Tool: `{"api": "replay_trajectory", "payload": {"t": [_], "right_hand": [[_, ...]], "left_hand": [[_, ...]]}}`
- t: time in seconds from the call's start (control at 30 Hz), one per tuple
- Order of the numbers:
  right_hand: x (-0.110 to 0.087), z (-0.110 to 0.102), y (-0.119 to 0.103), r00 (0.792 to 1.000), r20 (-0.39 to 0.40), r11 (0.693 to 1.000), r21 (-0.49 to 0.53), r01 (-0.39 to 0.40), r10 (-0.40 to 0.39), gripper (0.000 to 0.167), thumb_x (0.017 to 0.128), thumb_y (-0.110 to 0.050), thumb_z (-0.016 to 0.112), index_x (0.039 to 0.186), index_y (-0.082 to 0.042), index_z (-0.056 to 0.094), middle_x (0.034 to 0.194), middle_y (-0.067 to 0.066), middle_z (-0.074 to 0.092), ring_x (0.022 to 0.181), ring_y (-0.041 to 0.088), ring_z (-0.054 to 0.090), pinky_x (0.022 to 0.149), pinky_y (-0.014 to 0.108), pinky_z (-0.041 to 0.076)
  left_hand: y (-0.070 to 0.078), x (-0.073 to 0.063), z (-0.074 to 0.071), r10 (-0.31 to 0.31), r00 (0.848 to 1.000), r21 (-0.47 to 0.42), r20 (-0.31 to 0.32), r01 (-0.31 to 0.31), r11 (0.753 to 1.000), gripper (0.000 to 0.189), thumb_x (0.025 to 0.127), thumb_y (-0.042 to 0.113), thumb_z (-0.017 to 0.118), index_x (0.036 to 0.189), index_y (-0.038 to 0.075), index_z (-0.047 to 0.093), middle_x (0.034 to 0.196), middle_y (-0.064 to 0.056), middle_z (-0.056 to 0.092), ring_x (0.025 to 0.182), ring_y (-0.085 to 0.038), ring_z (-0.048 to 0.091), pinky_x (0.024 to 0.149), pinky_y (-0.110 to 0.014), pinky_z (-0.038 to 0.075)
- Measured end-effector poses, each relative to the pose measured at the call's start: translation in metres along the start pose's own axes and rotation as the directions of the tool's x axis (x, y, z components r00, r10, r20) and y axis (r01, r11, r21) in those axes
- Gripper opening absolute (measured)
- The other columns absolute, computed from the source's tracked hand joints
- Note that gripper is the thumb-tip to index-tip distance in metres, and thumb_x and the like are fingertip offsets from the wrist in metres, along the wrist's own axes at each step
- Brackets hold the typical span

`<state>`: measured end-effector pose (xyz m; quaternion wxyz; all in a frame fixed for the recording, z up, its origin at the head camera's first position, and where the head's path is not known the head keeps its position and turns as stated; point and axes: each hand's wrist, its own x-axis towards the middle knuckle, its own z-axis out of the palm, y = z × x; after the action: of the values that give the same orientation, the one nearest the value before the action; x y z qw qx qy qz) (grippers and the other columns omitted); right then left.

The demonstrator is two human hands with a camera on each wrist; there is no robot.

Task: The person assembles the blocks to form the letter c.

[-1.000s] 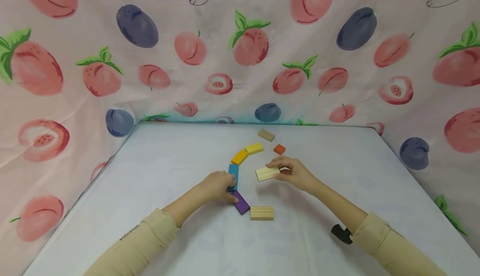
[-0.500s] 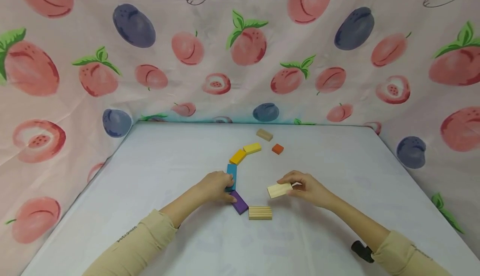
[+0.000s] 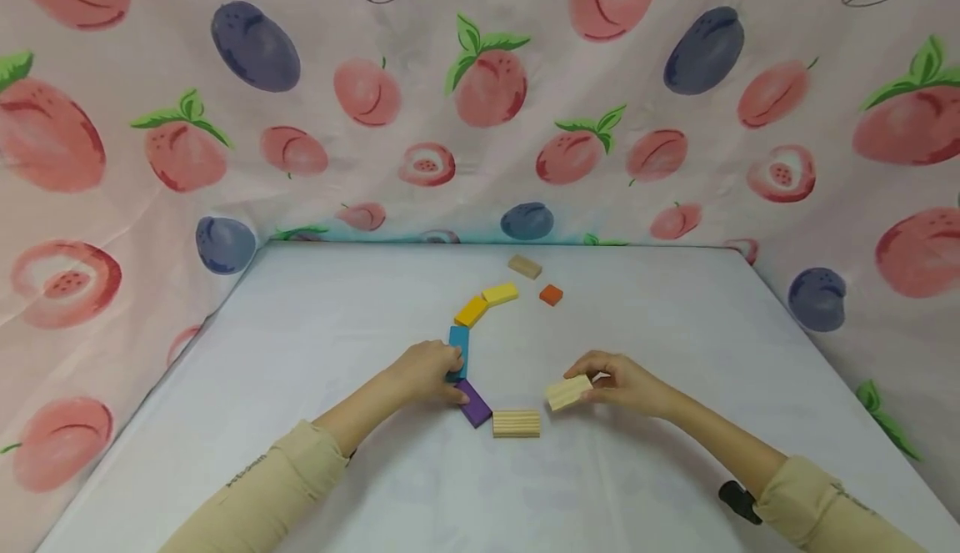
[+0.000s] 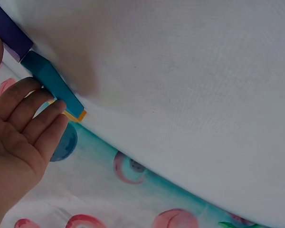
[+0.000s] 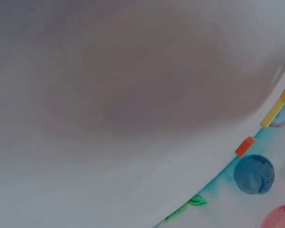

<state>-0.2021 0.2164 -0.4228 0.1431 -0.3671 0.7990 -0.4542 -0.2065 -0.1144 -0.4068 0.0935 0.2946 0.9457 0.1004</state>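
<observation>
In the head view, my left hand (image 3: 429,371) rests its fingertips on a blue block (image 3: 458,341), its thumb against a purple block (image 3: 474,405). The left wrist view shows these fingers fairly straight along the side of the blue block (image 4: 54,85). My right hand (image 3: 624,382) pinches a pale wooden block (image 3: 567,393) with grooves, thumb below and fingers above, to the right of a second grooved wooden block (image 3: 516,424). That second block touches the purple one's near end. The right wrist view shows neither the right hand nor its block.
Beyond the blue block, an amber block (image 3: 471,311) and a yellow block (image 3: 500,294) continue the curved row. A small orange block (image 3: 551,294) and a plain wooden block (image 3: 524,266) lie farther back. Fruit-print cloth (image 3: 427,86) stands behind the white table (image 3: 337,303).
My right hand has brought the pinched wooden block nearer to the person and a little to the right. The left hand stays at the blue and purple blocks. The head view shifts slightly.
</observation>
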Motion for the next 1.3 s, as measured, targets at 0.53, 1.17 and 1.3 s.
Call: {"api": "replay_trajectory", "payload": {"t": [0.53,1.17,1.3], "right_hand": [[0.004,0.001,0.009,0.995,0.084,0.951,-0.307,-0.024,0.052,0.032,0.075,-0.016,0.078,0.102,-0.004,0.065,0.098,0.005,0.064,0.082,0.003,0.052,0.071,0.02,0.049],[0.01,0.009,0.003,0.986,0.16,0.895,-0.444,0.03,0.046,0.029,0.078,-0.008,0.075,0.105,-0.012,0.064,0.103,-0.004,0.061,0.094,0.007,0.052,0.085,0.025,0.048],[0.009,0.01,0.003,0.985,0.167,0.899,-0.436,0.032,0.046,0.029,0.078,-0.009,0.075,0.105,-0.013,0.063,0.104,-0.005,0.06,0.095,0.008,0.052,0.086,0.025,0.047]], "left_hand": [[0.002,-0.002,-0.002,0.011,1.0,0.001,-0.013,-0.011,1.0,0.04,0.075,0.04,0.077,0.068,0.007,0.055,0.068,0.004,0.036,0.065,-0.011,0.035,0.057,-0.022,0.023],[-0.001,-0.004,0.002,0.055,0.997,0.026,-0.045,-0.054,0.998,0.038,0.075,0.04,0.077,0.072,0.007,0.058,0.068,0.005,0.035,0.066,-0.01,0.035,0.058,-0.022,0.024],[0.0,-0.003,0.0,0.044,0.998,0.024,-0.042,-0.043,0.999,0.04,0.075,0.04,0.077,0.071,0.005,0.058,0.067,0.005,0.033,0.065,-0.01,0.034,0.058,-0.021,0.023]]}}
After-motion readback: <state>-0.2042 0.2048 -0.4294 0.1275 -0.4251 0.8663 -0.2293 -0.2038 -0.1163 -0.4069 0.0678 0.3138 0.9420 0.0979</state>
